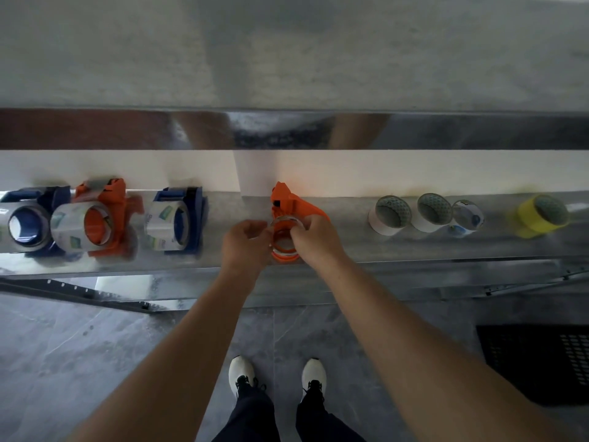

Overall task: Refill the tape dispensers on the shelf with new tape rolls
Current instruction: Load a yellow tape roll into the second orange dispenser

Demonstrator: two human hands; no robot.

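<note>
Both my hands are gripping a clear tape roll point(284, 238) on the orange dispenser point(288, 202): left hand point(243, 247) pinching its near-left rim, right hand point(314, 239) clasping its right side, over the metal shelf point(398, 247).

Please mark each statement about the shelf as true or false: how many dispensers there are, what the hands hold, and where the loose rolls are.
1. Both hands are at the orange dispenser in the middle of the shelf. True: left hand and right hand grip the clear roll on it.
2. Three dispensers stand left of the hands. True: blue, orange, blue.
3. Those three dispensers are empty. False: each carries a roll.
4. The yellow roll lies leftmost on the shelf. False: it is the rightmost.
5. No loose rolls lie right of the hands. False: three rolls and the yellow one lie there.
</note>
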